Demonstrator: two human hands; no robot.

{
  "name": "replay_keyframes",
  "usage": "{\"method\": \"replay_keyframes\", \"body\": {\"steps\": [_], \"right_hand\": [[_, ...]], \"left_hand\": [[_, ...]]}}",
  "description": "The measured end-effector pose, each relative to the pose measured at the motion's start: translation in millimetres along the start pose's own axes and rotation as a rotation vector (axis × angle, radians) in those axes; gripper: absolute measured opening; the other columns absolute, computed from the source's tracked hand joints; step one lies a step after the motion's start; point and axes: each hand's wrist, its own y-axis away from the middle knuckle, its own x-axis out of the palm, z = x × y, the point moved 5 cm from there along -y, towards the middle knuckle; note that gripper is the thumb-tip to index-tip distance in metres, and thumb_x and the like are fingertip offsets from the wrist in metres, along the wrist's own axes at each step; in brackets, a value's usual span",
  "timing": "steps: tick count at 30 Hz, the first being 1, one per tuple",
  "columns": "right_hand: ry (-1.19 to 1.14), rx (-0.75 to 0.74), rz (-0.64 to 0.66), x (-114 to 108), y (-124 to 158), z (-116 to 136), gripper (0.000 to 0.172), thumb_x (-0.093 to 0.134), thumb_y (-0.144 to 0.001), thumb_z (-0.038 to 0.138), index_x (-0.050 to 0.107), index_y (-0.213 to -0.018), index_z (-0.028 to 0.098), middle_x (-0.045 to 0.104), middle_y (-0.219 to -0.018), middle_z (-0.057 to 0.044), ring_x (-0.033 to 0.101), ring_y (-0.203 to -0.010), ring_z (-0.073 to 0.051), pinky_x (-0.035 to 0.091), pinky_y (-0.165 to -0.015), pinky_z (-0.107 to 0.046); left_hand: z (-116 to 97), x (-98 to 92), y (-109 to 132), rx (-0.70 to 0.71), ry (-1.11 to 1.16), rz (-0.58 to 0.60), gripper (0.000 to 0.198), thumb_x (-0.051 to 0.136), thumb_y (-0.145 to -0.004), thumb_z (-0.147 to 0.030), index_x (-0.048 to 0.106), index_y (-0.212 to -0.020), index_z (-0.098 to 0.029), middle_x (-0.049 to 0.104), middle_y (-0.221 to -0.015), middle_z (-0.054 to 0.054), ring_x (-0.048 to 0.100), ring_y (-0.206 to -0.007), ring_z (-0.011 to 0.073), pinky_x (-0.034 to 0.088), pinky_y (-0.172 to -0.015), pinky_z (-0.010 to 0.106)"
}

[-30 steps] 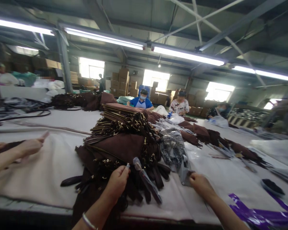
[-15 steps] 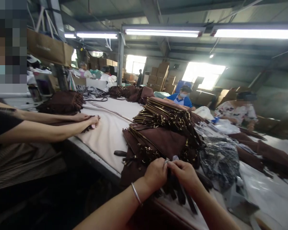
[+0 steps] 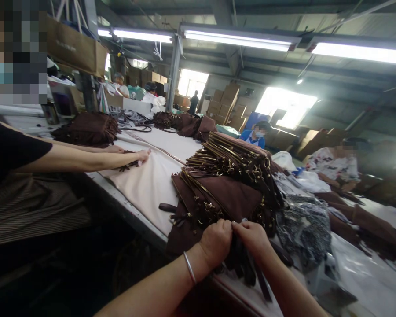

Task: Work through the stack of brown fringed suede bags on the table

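My left hand (image 3: 215,243) and my right hand (image 3: 253,237) meet at the near edge of a tall stack of brown bags (image 3: 229,189) with gold hardware. Both are closed in a pinch, fingertips touching, on a small piece I cannot make out. Dark brown straps (image 3: 247,270) hang below my hands over the table edge. A silver bangle (image 3: 188,267) circles my left wrist.
The long table (image 3: 152,185) is covered in beige cloth. A co-worker's arms (image 3: 86,160) reach across it at left. More brown bag piles (image 3: 86,128) and clear plastic wrap (image 3: 303,220) lie about. Other people work at the far side among stacked cartons (image 3: 224,103).
My right hand came over from the plastic at right to join my left at the bag stack. The view swung left, showing the co-worker beside me, whose hands slid slightly forward.
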Motion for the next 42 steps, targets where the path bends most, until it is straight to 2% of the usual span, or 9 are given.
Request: {"method": "replay_keyframes", "body": {"steps": [7,13,16,20,28,32,35,37,42], "right_hand": [[-0.025,-0.006,0.024,2,4,-8,0.04,0.057,-0.072,0.049,0.057,-0.045,0.019,0.05,-0.043,0.001,0.045,-0.047,-0.013,0.03,-0.046,-0.025],[-0.15,-0.019,0.11,4,11,-24,0.029,0.058,-0.072,0.038,0.075,-0.077,0.016,0.071,-0.065,-0.003,0.06,-0.061,-0.018,0.043,-0.059,-0.026],[-0.142,-0.036,0.072,3,13,-24,0.028,0.056,-0.073,0.038,0.074,-0.071,0.016,0.07,-0.063,-0.002,0.06,-0.063,-0.018,0.043,-0.06,-0.026],[-0.152,-0.03,0.012,3,17,-20,0.027,0.056,-0.073,0.038,0.071,-0.068,0.016,0.068,-0.062,-0.002,0.058,-0.062,-0.018,0.041,-0.059,-0.027],[-0.253,0.061,-0.02,15,18,-25,0.026,0.06,-0.07,0.039,0.071,-0.07,0.015,0.066,-0.061,-0.001,0.054,-0.056,-0.014,0.037,-0.051,-0.024],[-0.272,0.106,-0.027,19,16,-35,0.029,0.063,-0.068,0.041,0.065,-0.056,0.015,0.054,-0.046,0.002,0.042,-0.045,-0.011,0.029,-0.045,-0.025],[-0.26,0.11,-0.033,19,21,-44,0.036,0.068,-0.066,0.046,0.06,-0.046,0.016,0.049,-0.042,0.002,0.041,-0.044,-0.011,0.028,-0.044,-0.025],[-0.3,0.106,-0.043,17,25,-47,0.034,0.067,-0.068,0.047,0.067,-0.057,0.016,0.056,-0.048,0.001,0.046,-0.048,-0.012,0.031,-0.046,-0.025],[-0.893,0.219,-0.002,31,30,-41,0.031,0.075,-0.065,0.045,0.073,-0.079,0.017,0.069,-0.066,-0.001,0.06,-0.063,-0.016,0.046,-0.058,-0.024]], "left_hand": [[-1,-7.1,1,0.028,0.064,-0.009,0.029,0.031,-0.095,-0.026,0.056,-0.108,-0.021,0.06,-0.092,0.012,0.06,-0.077,0.0226,0.046,-0.071,0.032],[-7,-17.5,-5,0.058,0.206,0.025,0.025,0.036,-0.093,-0.024,0.059,-0.087,-0.017,0.061,-0.087,0.012,0.057,-0.082,0.0222,0.043,-0.076,0.033],[0,-16.9,-10,-0.2,0.577,0.047,0.019,0.049,-0.088,-0.025,0.058,-0.073,-0.018,0.058,-0.072,0.005,0.052,-0.07,0.0174,0.04,-0.069,0.029],[5,0.1,-6,-0.637,1.047,0.262,0.023,0.056,-0.083,-0.029,0.052,-0.064,-0.018,0.042,-0.053,-0.004,0.032,-0.045,0.0088,0.024,-0.046,0.024],[0,13.0,4,-0.779,1.374,0.531,0.027,0.044,-0.089,-0.036,0.046,-0.069,-0.018,0.022,-0.051,-0.011,0.012,-0.04,0.0046,0.01,-0.04,0.018],[-2,20.8,9,-0.813,1.402,0.45,0.029,0.046,-0.088,-0.042,0.046,-0.072,-0.018,0.025,-0.051,-0.011,0.012,-0.04,0.0046,0.01,-0.04,0.018],[2,23.0,11,-0.734,1.256,0.231,0.03,0.051,-0.086,-0.045,0.052,-0.073,-0.018,0.034,-0.051,-0.009,0.02,-0.04,0.0055,0.015,-0.042,0.021],[4,18.4,10,-0.589,1.039,0.072,0.032,0.052,-0.085,-0.043,0.054,-0.066,-0.017,0.04,-0.05,-0.006,0.03,-0.044,0.0077,0.022,-0.045,0.023],[-5,4.2,11,-0.291,0.696,-0.093,0.035,0.043,-0.091,-0.037,0.061,-0.067,-0.018,0.062,-0.066,0.003,0.052,-0.062,0.0148,0.033,-0.059,0.026]]}}
